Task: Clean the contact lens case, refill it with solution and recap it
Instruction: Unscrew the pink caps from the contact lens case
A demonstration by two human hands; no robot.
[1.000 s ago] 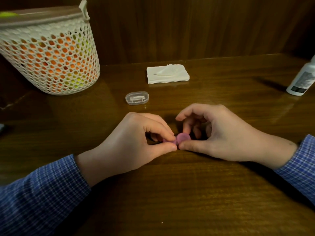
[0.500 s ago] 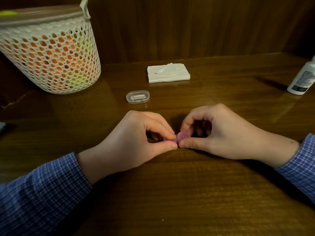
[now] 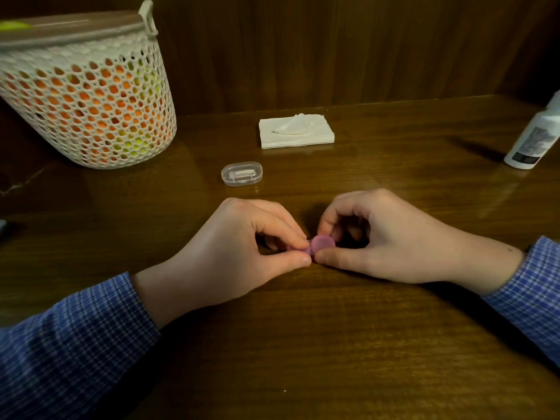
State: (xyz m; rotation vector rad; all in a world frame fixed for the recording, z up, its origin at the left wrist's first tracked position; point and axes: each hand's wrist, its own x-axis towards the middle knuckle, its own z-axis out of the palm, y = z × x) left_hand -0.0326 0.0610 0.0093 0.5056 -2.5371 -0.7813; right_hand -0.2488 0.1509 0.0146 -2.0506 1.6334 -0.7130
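Fingers of my left hand (image 3: 230,253) and right hand (image 3: 381,237) pinch the pink lens case (image 3: 321,244) between them; a hard twist could pop its cap loose sideways.

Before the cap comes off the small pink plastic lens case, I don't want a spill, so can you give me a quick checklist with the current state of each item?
1. Small pink plastic lens case held from both sides: ok, left hand and right hand both pinch it.
2. Case low over the dark wooden table: ok.
3. Folded white tissues in sight: ok.
4. White solution bottle upright: ok, at the far right edge.
5. Cap already loose: cannot tell, fingers hide it.
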